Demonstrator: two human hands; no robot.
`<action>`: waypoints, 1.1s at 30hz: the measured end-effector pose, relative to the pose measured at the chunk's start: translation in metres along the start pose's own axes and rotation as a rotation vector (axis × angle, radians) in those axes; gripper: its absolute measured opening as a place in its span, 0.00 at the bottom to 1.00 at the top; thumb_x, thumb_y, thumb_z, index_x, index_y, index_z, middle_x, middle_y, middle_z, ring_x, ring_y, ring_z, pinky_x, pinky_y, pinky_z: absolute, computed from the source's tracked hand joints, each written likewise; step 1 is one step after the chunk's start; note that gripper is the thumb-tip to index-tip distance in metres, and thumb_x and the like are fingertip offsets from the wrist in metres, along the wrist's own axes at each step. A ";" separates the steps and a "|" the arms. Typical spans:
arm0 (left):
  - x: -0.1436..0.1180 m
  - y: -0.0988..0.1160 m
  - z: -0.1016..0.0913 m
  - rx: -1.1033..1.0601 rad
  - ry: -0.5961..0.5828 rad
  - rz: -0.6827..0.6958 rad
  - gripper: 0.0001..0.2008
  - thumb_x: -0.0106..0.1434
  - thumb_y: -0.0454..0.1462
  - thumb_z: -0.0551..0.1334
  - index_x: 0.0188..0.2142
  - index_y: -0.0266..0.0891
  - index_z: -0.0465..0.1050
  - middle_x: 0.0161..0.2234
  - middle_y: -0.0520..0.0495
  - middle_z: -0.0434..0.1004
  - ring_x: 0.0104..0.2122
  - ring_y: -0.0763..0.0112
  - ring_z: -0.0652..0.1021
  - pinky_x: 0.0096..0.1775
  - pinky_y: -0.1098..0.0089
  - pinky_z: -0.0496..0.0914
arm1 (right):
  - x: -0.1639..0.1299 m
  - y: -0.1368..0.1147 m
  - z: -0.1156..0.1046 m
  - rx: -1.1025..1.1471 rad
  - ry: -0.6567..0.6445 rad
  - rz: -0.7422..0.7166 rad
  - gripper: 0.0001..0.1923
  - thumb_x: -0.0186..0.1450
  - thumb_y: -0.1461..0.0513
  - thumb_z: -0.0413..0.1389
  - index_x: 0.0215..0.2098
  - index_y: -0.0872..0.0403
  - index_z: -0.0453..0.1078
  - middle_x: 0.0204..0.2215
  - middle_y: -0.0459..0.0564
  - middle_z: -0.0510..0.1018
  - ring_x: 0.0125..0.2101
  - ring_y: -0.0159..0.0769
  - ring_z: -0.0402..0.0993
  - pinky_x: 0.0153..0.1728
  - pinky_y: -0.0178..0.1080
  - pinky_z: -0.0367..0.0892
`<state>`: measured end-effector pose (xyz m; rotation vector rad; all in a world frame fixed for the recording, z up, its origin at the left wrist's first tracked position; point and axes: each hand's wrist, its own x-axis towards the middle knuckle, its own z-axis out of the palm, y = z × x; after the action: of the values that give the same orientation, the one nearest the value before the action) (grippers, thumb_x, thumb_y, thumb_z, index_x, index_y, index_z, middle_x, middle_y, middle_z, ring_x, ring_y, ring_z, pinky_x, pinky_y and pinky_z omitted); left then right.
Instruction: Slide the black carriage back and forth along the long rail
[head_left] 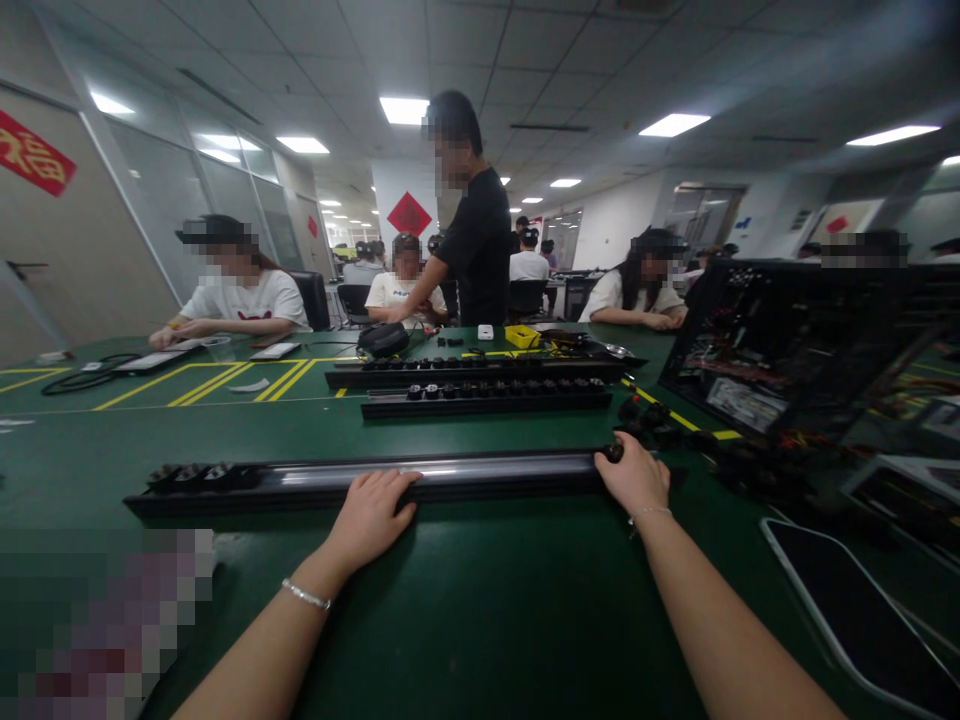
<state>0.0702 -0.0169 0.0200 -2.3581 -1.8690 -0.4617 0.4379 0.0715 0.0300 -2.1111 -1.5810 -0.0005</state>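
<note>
Left hand [373, 515]: flat, open, pressing the long black rail [360, 482] mid-length.
Right hand [636, 477]: closed on the rail's end.
Technique: keep it steady, level.

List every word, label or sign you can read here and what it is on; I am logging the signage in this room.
"福": gold character on the red sign on the left wall.
Red diamond sign on the far pillar: character too blurred to read.
White label inside the open computer case: too small to read.

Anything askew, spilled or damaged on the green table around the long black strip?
Nothing stands out. The long black strip lies flat along the green table, left hand resting on its middle, right hand at its right end.
</note>
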 end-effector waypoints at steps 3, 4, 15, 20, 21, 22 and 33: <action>0.000 0.000 0.000 -0.003 0.001 -0.002 0.19 0.60 0.40 0.53 0.51 0.46 0.64 0.43 0.49 0.73 0.45 0.65 0.70 0.49 0.61 0.58 | 0.000 0.000 -0.001 -0.003 -0.001 -0.004 0.28 0.58 0.54 0.47 0.55 0.54 0.58 0.48 0.55 0.70 0.51 0.44 0.63 0.52 0.46 0.51; 0.000 0.000 0.000 -0.003 0.003 -0.004 0.19 0.60 0.40 0.54 0.51 0.46 0.64 0.43 0.49 0.73 0.45 0.65 0.70 0.50 0.60 0.58 | 0.000 0.001 -0.001 -0.003 0.000 -0.005 0.28 0.58 0.54 0.46 0.55 0.54 0.58 0.49 0.55 0.70 0.51 0.44 0.63 0.52 0.46 0.51; 0.000 -0.001 0.001 -0.002 0.015 0.004 0.19 0.59 0.39 0.54 0.51 0.46 0.64 0.44 0.49 0.73 0.45 0.65 0.70 0.49 0.61 0.58 | 0.004 0.007 0.000 -0.014 -0.004 0.002 0.28 0.59 0.54 0.46 0.56 0.53 0.58 0.48 0.55 0.71 0.50 0.45 0.64 0.50 0.48 0.55; -0.001 -0.001 0.002 -0.002 0.019 0.006 0.19 0.60 0.40 0.54 0.51 0.46 0.63 0.44 0.49 0.73 0.46 0.65 0.70 0.49 0.61 0.58 | 0.004 0.006 -0.002 -0.036 -0.005 -0.004 0.27 0.59 0.54 0.45 0.56 0.54 0.58 0.48 0.56 0.71 0.50 0.46 0.64 0.49 0.48 0.56; -0.001 -0.001 0.001 -0.003 0.019 0.004 0.19 0.60 0.39 0.54 0.51 0.46 0.64 0.44 0.49 0.73 0.46 0.65 0.70 0.49 0.61 0.58 | 0.004 0.006 -0.003 -0.032 -0.010 -0.002 0.27 0.59 0.54 0.45 0.56 0.54 0.58 0.48 0.56 0.71 0.50 0.46 0.64 0.49 0.48 0.56; -0.001 -0.001 0.001 -0.005 0.018 0.002 0.19 0.60 0.39 0.54 0.51 0.46 0.64 0.44 0.49 0.73 0.45 0.65 0.70 0.49 0.61 0.58 | 0.005 0.006 -0.003 -0.027 -0.015 0.001 0.27 0.60 0.54 0.45 0.56 0.53 0.58 0.48 0.55 0.71 0.50 0.46 0.64 0.49 0.48 0.56; -0.001 0.001 -0.001 -0.012 0.013 -0.002 0.19 0.59 0.39 0.54 0.51 0.46 0.64 0.44 0.49 0.73 0.45 0.65 0.70 0.49 0.61 0.58 | 0.005 0.012 -0.003 -0.052 -0.001 0.043 0.28 0.59 0.51 0.44 0.55 0.52 0.59 0.51 0.54 0.68 0.53 0.46 0.59 0.55 0.54 0.46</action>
<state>0.0703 -0.0182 0.0209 -2.3552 -1.8684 -0.4896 0.4509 0.0727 0.0291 -2.1850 -1.5515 -0.0268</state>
